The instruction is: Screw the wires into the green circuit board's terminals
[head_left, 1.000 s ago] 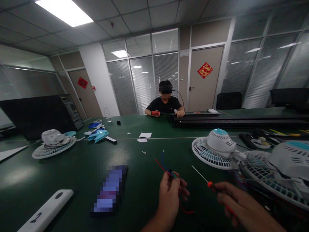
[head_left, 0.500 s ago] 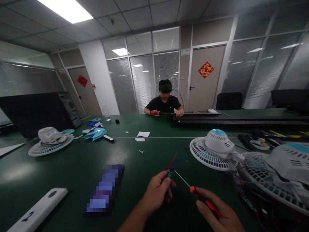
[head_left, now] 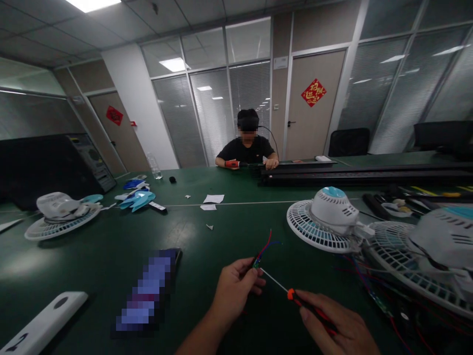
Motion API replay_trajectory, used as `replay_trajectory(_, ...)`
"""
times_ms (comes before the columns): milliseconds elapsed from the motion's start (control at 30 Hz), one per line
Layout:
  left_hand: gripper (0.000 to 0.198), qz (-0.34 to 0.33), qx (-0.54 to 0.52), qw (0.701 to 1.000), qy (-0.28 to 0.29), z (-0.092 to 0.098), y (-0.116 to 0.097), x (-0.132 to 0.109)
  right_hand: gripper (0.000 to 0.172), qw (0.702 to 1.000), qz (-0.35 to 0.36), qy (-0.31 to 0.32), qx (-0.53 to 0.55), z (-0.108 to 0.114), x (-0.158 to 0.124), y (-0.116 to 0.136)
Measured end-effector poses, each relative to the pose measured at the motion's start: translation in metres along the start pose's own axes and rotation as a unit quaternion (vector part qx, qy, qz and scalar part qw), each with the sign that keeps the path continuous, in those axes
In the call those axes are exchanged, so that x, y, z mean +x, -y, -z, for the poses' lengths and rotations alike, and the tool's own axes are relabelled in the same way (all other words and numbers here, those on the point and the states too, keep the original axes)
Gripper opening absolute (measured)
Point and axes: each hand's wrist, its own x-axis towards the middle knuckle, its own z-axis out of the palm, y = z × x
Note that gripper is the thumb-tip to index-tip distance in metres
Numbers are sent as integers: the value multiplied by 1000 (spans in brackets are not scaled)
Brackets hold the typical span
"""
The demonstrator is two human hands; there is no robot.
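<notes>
Between thumb and fingers, my left hand pinches a small green circuit board. Red and blue wires rise from the board's far end. My right hand is closed around the red and black handle of a screwdriver. Its thin metal shaft points up and left, with the tip close beside the board; whether the two touch I cannot tell. Part of the board is covered by my left thumb and fingers.
White fan heads lie on the green table at right, with loose wires in front. Another fan head lies left. A phone and a white numbered bar are nearer. Across the table sits a person behind long black bars.
The screwdriver tip has shifted down along the circuit board, from near the wires to its lower part. Both hands hold the same things. My view has turned slightly.
</notes>
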Motion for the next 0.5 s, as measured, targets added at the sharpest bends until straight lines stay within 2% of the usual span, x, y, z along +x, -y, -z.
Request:
replay_trajectory(167,31,8,24,999,-22,-2,4,4,23,999,35,8,-3,-3,0,-3)
replay_trajectory(300,30,6,32,999,-25,-3,5,5,22,998,59,-14,0,-4,0,-3)
replay_trajectory(400,30,2,37,999,-24,-3,5,5,21,997,65,-28,4,-4,0,-3)
replay_trajectory(500,30,5,41,999,-23,-2,4,5,21,998,54,-16,0,-5,0,-5)
